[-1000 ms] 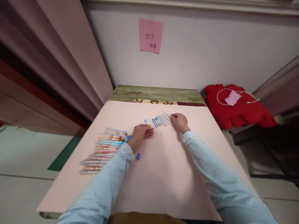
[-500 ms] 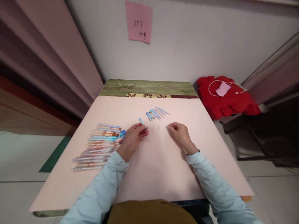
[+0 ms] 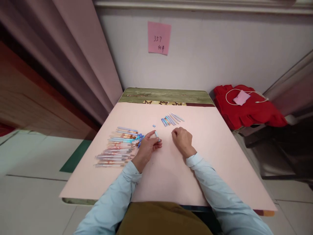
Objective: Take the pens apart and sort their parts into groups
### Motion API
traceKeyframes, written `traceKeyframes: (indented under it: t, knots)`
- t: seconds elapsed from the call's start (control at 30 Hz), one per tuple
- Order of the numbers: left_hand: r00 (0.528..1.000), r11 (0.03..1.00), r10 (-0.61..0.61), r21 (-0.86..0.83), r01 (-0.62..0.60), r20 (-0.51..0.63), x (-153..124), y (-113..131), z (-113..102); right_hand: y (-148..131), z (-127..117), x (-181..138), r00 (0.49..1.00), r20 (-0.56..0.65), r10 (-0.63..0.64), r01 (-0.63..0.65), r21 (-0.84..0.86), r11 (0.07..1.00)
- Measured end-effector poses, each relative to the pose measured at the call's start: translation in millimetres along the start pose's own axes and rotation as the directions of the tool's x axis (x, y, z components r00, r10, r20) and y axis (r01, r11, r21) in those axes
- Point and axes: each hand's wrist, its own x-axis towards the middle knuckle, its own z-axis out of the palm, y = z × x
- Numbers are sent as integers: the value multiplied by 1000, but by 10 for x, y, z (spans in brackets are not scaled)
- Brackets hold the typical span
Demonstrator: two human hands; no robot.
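My left hand (image 3: 148, 145) holds a short light-blue pen part (image 3: 156, 134) upright between thumb and fingers, its lower end hidden. Just beyond those fingers a small blue piece (image 3: 154, 125), like a cap, lies on the table. My right hand (image 3: 182, 140) rests low over the table to the right, thumb and fingertips pinched together; anything between them is too small to make out. Beyond both hands lies a small group of blue and cream pen parts (image 3: 171, 119), short tubes at its left and slim pointed barrels at its right.
Left of my left hand, a row of pens (image 3: 117, 151) lies side by side, with small blue and brown pieces (image 3: 140, 138) at its right end. A pale sheet covers the table (image 3: 210, 182). A red cloth (image 3: 256, 114) with a white cable sits beyond the table's right edge.
A small blue piece now lies on the table beyond my left hand. My right hand has shifted closer to my left, and small clear bits seen earlier between them no longer show. The view has tilted.
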Motion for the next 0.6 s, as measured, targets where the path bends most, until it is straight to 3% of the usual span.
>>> traceKeyframes:
  t: [0.27,0.43,0.6]
  knots:
    - [999,995,20,-97,-24,-46,133,0,-142,348,-210,-209,996,76,36,-52,223,973]
    - [1000,986,-11,-167,15,27,160,-2,-155,336,-169,-250,999,43,25,-31,167,986]
    - [996,994,83,-74,-79,43,71,30,-134,270,-154,-287,999,52,9,-13,71,997]
